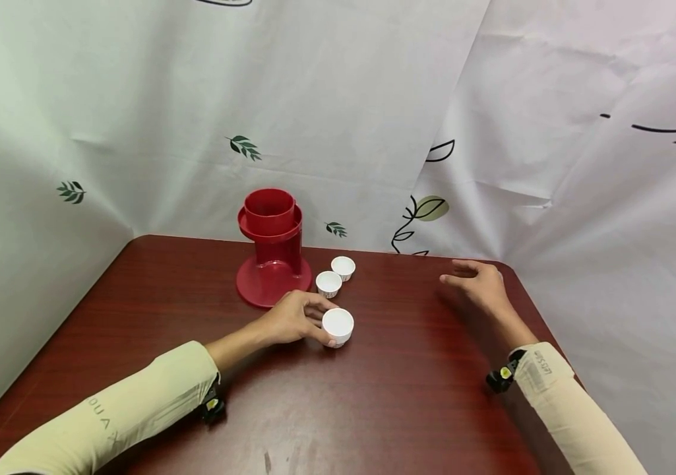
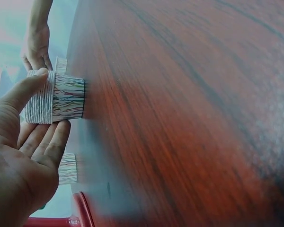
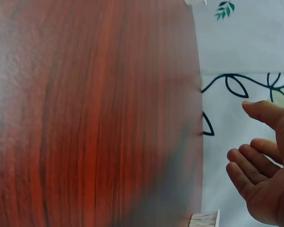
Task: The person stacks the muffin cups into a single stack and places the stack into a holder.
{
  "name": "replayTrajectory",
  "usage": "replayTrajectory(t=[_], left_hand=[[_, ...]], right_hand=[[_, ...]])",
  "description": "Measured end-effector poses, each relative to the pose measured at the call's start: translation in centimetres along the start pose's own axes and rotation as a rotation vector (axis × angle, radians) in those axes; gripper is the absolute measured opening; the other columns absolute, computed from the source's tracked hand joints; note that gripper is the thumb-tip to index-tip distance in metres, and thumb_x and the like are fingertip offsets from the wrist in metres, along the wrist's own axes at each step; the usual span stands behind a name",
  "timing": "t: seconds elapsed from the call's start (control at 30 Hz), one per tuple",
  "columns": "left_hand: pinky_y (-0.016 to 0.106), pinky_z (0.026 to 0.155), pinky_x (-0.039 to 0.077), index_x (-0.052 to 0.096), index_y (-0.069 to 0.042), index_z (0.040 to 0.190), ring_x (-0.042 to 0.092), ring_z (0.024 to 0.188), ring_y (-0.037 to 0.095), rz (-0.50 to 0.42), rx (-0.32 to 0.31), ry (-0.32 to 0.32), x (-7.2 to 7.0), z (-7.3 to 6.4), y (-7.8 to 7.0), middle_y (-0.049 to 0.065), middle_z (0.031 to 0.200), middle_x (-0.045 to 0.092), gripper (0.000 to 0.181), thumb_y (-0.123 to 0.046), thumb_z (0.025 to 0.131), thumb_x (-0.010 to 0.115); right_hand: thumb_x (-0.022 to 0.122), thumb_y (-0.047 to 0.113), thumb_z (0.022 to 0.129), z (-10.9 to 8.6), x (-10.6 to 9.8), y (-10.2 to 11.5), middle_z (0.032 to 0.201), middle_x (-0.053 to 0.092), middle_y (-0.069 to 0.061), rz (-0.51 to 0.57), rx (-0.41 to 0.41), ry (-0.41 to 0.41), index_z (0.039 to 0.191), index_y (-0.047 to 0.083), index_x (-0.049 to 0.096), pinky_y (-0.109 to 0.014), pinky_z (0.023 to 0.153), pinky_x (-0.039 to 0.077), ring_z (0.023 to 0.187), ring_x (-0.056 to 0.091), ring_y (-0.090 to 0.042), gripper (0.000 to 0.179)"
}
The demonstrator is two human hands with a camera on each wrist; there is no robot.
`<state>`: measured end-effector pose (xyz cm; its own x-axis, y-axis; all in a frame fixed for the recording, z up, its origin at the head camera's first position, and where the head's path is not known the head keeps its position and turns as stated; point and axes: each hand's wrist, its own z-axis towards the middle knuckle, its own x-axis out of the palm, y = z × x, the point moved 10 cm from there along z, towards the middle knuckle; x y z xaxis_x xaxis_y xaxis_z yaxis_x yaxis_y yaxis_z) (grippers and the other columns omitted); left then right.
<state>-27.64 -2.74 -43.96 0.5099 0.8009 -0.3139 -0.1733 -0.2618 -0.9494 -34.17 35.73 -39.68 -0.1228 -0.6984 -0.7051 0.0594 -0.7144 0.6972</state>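
Note:
My left hand (image 1: 290, 320) grips a stack of white paper cups (image 1: 338, 324) between thumb and fingers, above the table's middle. The left wrist view shows the stack's many nested rims and its wavy coloured lines. Two more paper cups, a nearer one (image 1: 328, 284) and a farther one (image 1: 343, 267), stand behind that hand, beside a red stand (image 1: 272, 277) with a round red cup-shaped top (image 1: 269, 211). At the far right my right hand (image 1: 483, 287) hovers with fingers loosely extended and nothing in them. Part of a patterned cup (image 3: 204, 220) shows near it in the right wrist view.
The dark red-brown wooden table (image 1: 409, 396) ends at a white hanging sheet (image 1: 343, 99) printed with leaves. Its back edge runs just behind the red stand and the cups. Both forearms wear light sleeves with small wrist cameras.

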Motion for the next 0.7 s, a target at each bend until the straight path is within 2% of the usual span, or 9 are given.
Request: replayTrajectory(t=[0.27,0.5,0.63,0.7], left_hand=[[0.035,0.101,0.070,0.082,-0.002,0.127,0.085,0.108,0.023,0.011,-0.007,0.002,0.0,-0.1,0.0,0.011,0.117,0.086,0.051,-0.009,0.080,0.102],[0.035,0.100,0.070,0.082,-0.001,0.126,0.086,0.108,0.023,0.008,-0.010,0.000,0.0,-0.2,0.0,0.011,0.116,0.086,0.051,-0.008,0.080,0.102],[0.035,0.101,0.070,0.081,-0.001,0.127,0.086,0.109,0.023,0.005,-0.010,0.002,0.0,-0.2,-0.1,0.012,0.117,0.086,0.051,-0.008,0.080,0.101],[0.035,0.101,0.070,0.081,-0.001,0.127,0.085,0.109,0.023,0.004,-0.009,0.002,0.0,-0.2,-0.1,0.011,0.117,0.086,0.051,-0.008,0.080,0.101]], right_hand=[[0.090,0.041,0.097,0.4,-1.4,-0.9,0.145,0.076,-0.023,-0.030,0.029,-0.043,0.150,0.003,0.072,-0.009,0.088,0.049,0.138,0.073,-0.042,0.067],[0.088,0.041,0.099,0.8,-2.2,-1.9,0.147,0.074,-0.024,-0.042,0.059,-0.066,0.152,0.002,0.069,-0.019,0.092,0.051,0.140,0.069,-0.044,0.069],[0.087,0.040,0.100,1.1,-2.7,-2.5,0.149,0.073,-0.025,-0.056,0.067,-0.078,0.153,0.000,0.067,-0.016,0.089,0.049,0.140,0.068,-0.045,0.070],[0.087,0.038,0.100,1.2,-2.9,-2.7,0.149,0.073,-0.026,-0.063,0.065,-0.086,0.153,-0.001,0.067,-0.012,0.085,0.049,0.135,0.072,-0.043,0.069]])
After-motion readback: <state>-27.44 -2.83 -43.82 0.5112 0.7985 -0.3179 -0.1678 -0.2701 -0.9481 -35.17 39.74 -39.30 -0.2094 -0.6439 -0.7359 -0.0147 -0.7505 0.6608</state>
